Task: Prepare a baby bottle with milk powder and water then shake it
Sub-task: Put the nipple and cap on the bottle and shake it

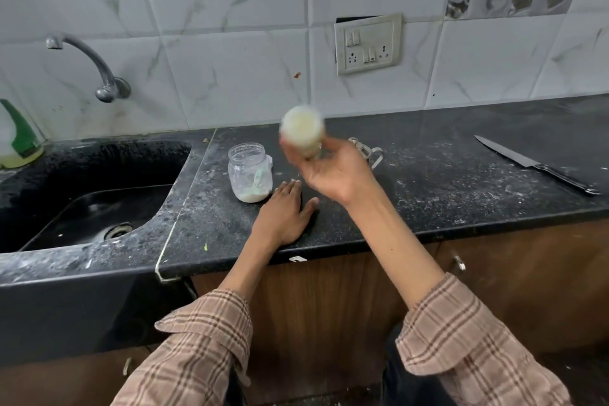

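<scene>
We are holding the baby bottle (302, 128) raised above the counter (428, 175) in our right hand (336, 175), fingers curling round its lower end; the bottle is showing motion blur. Our left hand (283, 214) is lying flat on the counter, fingers straight and together, just beside the open powder jar (250, 171). A knife (534, 165) is lying well apart at right.

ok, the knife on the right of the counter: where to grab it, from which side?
Take the knife by its dark handle, the end nearest the counter's front edge, coming from above with the grip across the handle's width. It lies flat, blade pointing away toward the wall, so the handle is the safe end and the nearer one. The right hand holds the bottle; it would need to put that down first.
</scene>
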